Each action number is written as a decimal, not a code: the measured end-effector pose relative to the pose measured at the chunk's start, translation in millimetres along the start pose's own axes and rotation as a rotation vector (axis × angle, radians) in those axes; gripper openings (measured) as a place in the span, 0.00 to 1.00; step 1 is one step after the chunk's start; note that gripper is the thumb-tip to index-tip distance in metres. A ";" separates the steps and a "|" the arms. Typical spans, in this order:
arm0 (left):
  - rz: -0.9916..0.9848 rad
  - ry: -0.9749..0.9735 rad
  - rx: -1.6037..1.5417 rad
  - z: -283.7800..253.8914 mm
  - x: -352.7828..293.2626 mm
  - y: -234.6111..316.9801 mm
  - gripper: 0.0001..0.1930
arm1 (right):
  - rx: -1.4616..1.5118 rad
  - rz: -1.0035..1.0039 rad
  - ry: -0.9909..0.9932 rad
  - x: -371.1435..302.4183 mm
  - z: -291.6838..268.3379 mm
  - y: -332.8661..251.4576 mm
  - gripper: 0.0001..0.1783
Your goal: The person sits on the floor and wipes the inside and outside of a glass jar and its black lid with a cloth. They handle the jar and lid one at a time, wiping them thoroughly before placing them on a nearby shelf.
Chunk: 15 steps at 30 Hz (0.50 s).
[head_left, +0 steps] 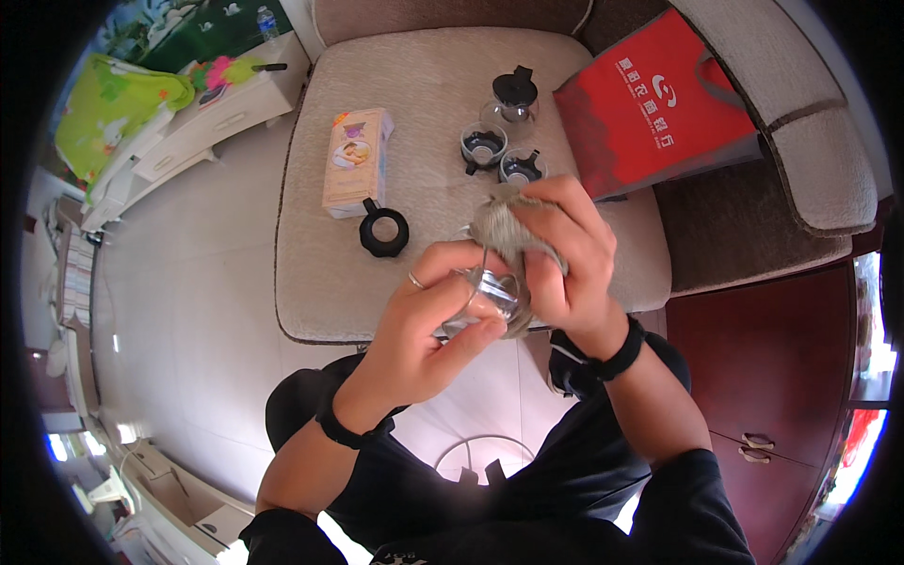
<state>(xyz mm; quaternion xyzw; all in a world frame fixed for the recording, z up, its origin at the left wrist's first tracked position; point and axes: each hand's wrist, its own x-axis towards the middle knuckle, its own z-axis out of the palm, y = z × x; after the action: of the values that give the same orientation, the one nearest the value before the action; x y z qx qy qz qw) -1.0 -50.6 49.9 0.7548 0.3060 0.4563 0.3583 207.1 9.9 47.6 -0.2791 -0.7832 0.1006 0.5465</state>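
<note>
A small clear glass cup [492,294] is in my left hand [422,315], tilted, with fingers and thumb curled round its side. My right hand [576,247] grips a grey-green cloth [507,224] bunched at the glass. Part of the cloth hangs behind the cup, and the fingers hide some of both. Beyond my hands stand two glass cups in black holders, a left cup [483,146] and a right cup [522,168]. A glass pot with a black lid [515,89] is just behind them. Left of my hands lies a black ring-shaped holder with a handle [384,232].
The things rest on a beige cushioned seat [424,80], where a patterned carton [356,162] also lies. A red paper bag [659,104] leans at the right. A dark red cabinet [753,353] is right of my knees; a white cabinet [221,122] stands far left.
</note>
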 end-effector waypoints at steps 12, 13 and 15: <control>-0.409 0.055 -0.560 9.2 -2.7 -13.4 0.21 | -0.102 0.002 -0.032 2.6 4.5 -6.4 0.18; -0.460 0.056 -0.566 10.2 -4.3 -14.2 0.22 | -0.104 -0.021 -0.047 2.6 6.4 -9.0 0.18; -0.507 0.063 -0.545 11.0 -8.3 -16.0 0.24 | -0.109 -0.066 -0.077 3.0 9.1 -16.0 0.19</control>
<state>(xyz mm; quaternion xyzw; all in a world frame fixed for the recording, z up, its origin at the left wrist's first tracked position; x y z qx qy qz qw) 3.6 -51.1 29.3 0.5177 0.3613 0.4407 0.6381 192.8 -0.2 53.9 -0.2783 -0.8168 0.0503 0.5029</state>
